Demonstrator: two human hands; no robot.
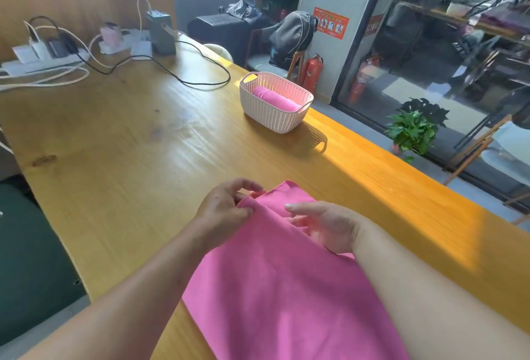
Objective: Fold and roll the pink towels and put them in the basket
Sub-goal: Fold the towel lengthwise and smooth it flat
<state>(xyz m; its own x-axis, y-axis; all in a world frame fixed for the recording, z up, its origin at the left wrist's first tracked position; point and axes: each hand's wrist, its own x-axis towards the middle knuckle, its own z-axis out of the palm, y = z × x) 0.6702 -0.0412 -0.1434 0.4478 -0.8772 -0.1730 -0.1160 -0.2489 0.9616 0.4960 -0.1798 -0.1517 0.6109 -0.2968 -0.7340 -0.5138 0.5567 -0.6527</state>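
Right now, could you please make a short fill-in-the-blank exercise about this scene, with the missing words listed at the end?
1. The rolled pink towel lies inside the ____.
2. The left hand pinches the far edge of the flat pink towel near its ____ corner.
3. The basket stands on the wooden ____.
4. The right hand rests on the flat towel with its fingers ____.

Missing words: basket; left; table; open

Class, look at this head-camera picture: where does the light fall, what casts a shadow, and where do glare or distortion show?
Head view: sunlight strikes the table's right edge and the basket, which throws a patterned shadow toward the camera; pale glare sheens the table's middle; the wide lens bows the table edges and the window frame; the far cables look soft; the towel lies mostly in shade.
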